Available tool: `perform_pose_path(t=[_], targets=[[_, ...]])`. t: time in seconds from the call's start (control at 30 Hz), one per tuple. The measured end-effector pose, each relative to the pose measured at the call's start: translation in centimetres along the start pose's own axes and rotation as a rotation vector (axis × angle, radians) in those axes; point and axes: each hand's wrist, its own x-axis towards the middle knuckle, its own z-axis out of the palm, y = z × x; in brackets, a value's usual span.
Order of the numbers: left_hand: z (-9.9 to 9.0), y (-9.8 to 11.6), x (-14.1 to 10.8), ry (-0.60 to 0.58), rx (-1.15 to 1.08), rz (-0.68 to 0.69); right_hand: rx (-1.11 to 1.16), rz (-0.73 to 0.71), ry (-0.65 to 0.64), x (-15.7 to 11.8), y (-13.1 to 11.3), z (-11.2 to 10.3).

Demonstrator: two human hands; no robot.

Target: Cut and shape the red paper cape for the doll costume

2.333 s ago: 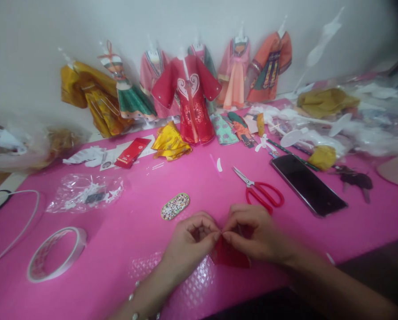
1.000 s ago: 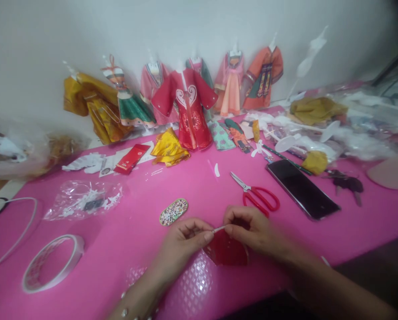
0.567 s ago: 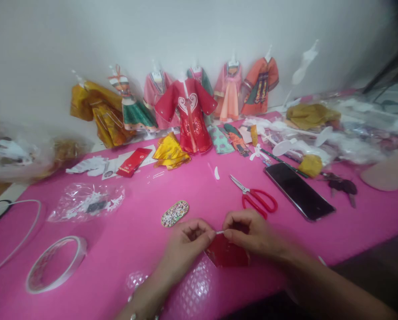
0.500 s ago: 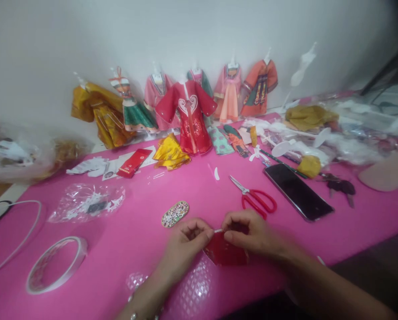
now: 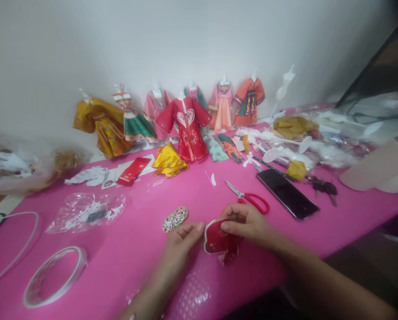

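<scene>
Lower left: open lane between tape roll (image 5: 80, 263) and my left hand (image 5: 182, 238). Right of centre: scissors (image 5: 240, 194) and phone (image 5: 287, 194) obstruct passage.

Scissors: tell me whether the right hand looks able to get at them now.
Probably yes: the scissors lie just beyond the right hand with nothing seen on them, though it may need to release the red cloth first.

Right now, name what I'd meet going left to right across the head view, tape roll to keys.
White tape roll → red packet → left hand → red cloth → scissors → black phone → keys.
</scene>
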Motion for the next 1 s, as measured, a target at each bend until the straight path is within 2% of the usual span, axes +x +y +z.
perform_pose_path(t=[0.1, 0.23, 0.43, 0.6, 0.8, 1.0], targets=[[-0.1, 0.6, 0.1, 0.117, 0.028, 0.069, -0.01, 0.0, 0.009, -0.2, -0.3, 0.1], [-1.3, 2.0, 0.3, 0.339, 0.197, 0.209, -0.035, -0.002, 0.014, -0.6, -0.2, 0.2], [-3.3, 3.9, 0.5, 0.554, 0.499, 0.376, -0.07, -0.03, 0.019, -1.4, -0.4, -0.1], [-4.0, 3.8, 0.9, 0.6, 0.652, 0.437, -0.097, -0.062, 0.025, -1.8, -0.6, -0.3], [-4.7, 2.7, 1.4, 0.579, 0.942, 0.428, -0.129, -0.082, 0.021, -1.8, -1.1, 0.1], [-5.1, 2.6, 1.6, 0.542, 1.151, 0.438, -0.173, -0.088, -0.004, -1.3, -2.2, 0.8]])
